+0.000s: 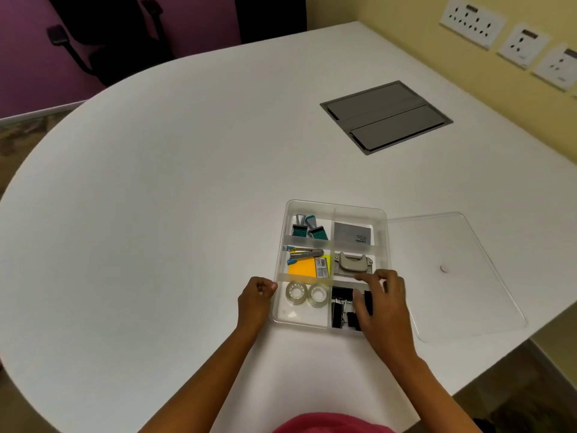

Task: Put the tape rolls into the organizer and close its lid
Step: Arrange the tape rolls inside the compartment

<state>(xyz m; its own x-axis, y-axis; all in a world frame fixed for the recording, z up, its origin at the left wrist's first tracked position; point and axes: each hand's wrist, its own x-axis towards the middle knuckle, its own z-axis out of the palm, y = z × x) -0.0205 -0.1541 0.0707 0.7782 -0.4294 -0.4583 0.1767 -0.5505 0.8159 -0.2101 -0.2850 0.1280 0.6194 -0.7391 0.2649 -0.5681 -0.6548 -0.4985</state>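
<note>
A clear plastic organizer [382,232] with several compartments stands on the white table. Two clear tape rolls [306,293] lie side by side in its near-left compartment. Its transparent lid [462,245] lies flat on the table to the right, apart from the box. My left hand [254,303] is curled against the organizer's left wall beside the tape rolls, fingers closed. My right hand [382,303] hovers over the near-right compartment of black binder clips [340,307], fingers bent; whether it grips anything is hidden.
Other compartments hold a stapler and yellow sticky notes [307,265], a grey punch [352,262], a grey box [352,232] and teal clips [309,229]. A grey cable hatch [385,115] is set into the table's far right. An office chair [109,35] stands beyond the table.
</note>
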